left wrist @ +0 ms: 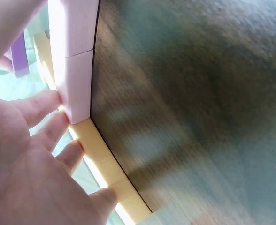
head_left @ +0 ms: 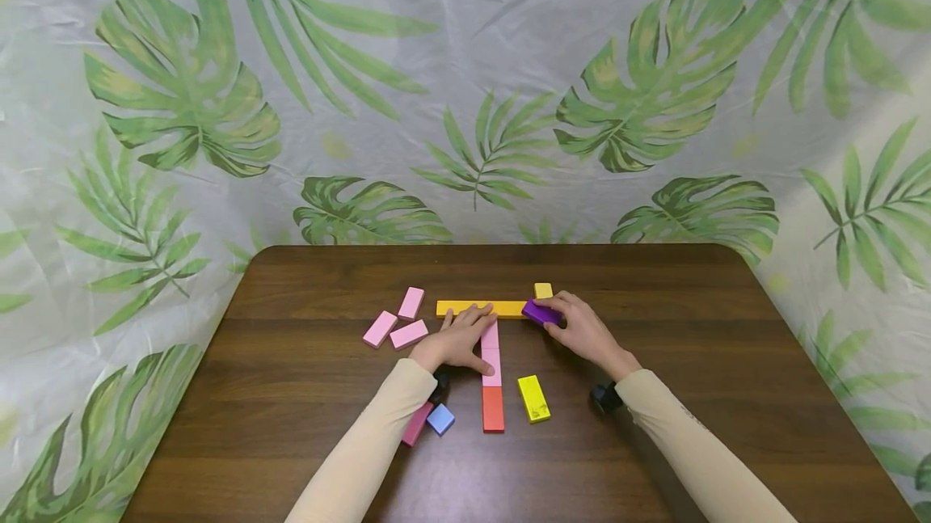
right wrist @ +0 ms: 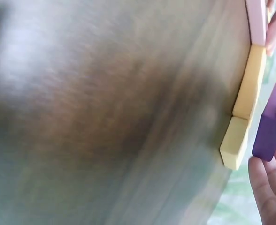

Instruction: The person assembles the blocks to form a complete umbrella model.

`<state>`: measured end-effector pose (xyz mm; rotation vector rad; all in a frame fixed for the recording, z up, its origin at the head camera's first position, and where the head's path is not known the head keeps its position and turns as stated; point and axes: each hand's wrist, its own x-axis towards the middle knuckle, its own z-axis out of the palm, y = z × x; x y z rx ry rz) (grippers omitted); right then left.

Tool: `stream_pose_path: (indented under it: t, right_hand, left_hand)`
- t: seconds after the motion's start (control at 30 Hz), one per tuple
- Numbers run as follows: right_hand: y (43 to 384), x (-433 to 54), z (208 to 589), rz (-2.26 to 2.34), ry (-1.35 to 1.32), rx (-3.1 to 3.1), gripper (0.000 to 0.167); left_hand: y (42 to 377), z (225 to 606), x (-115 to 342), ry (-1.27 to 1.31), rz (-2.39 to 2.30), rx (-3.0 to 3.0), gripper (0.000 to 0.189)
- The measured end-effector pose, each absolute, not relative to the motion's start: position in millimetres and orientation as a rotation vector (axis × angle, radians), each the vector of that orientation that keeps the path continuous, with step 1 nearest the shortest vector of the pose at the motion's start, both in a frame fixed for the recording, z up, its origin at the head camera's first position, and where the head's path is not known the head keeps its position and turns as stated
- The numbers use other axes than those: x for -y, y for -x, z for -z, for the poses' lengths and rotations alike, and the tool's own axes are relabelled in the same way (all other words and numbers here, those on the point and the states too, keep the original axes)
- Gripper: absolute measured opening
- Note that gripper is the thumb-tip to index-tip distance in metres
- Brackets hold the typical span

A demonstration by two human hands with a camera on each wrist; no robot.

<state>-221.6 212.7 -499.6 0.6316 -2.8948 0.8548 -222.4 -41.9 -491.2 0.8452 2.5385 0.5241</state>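
Note:
In the head view my right hand [head_left: 585, 333] pinches a purple block [head_left: 540, 313] between thumb and fingers, over the right end of an orange bar [head_left: 502, 310]. The right wrist view shows the purple block [right wrist: 271, 124] tilted, close by a pale yellow block [right wrist: 234, 143] at the bar's end. My left hand [head_left: 460, 341] lies with spread fingers across the join of the bar and a column of pink blocks [head_left: 490, 361]. Its fingertips [left wrist: 74, 152] touch the bar and the pink block [left wrist: 77, 82] in the left wrist view. A red block [head_left: 493, 410] continues the column nearer me.
Several loose pink blocks [head_left: 410, 334] lie left of the left hand. A yellow block [head_left: 534, 398] with a dark print lies right of the column. By the left forearm are a blue block [head_left: 440, 419] and a partly hidden dark pink block [head_left: 416, 426]. A leaf-patterned cloth [head_left: 480, 46] hangs behind the wooden table [head_left: 691, 426].

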Motion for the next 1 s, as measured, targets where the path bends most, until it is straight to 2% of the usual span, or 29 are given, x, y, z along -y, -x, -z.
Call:
stream_pose_path:
  t: [1.0]
  right_hand:
    - [268.5, -211.3, 500.3, -0.914, -0.536, 2.852, 0.037]
  left_hand:
    - [223.7, 492.6, 42.2, -0.851, -0.509, -2.536, 0.092]
